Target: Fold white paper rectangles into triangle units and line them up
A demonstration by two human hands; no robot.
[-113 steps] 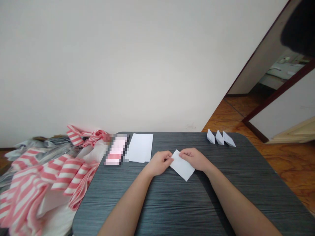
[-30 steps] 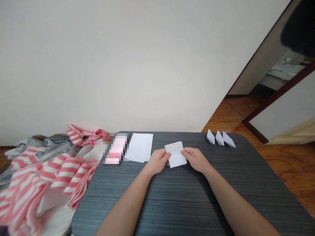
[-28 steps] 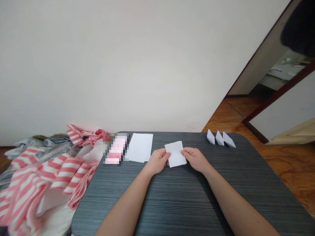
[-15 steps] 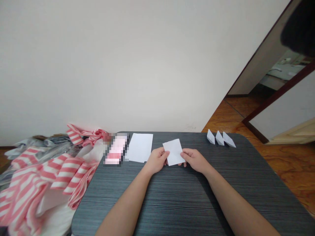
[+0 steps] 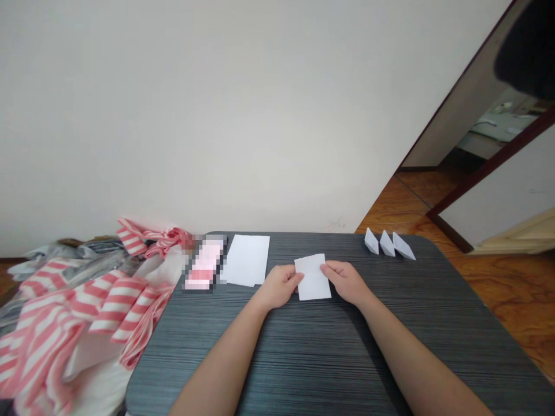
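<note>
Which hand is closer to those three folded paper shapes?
Right. The right hand is short of the paper shapes, to their left; the left hand is farther left, across the held paper.

left grip (image 5: 280,286), right grip (image 5: 346,280): pinching white paper square (image 5: 313,280) | left: white sheets (image 5: 248,259) | right: three folded papers (image 5: 387,244)

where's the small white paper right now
In the head view, the small white paper is right of centre, over the dark table, held by the left hand and the right hand, with larger white sheets to its left.
</note>
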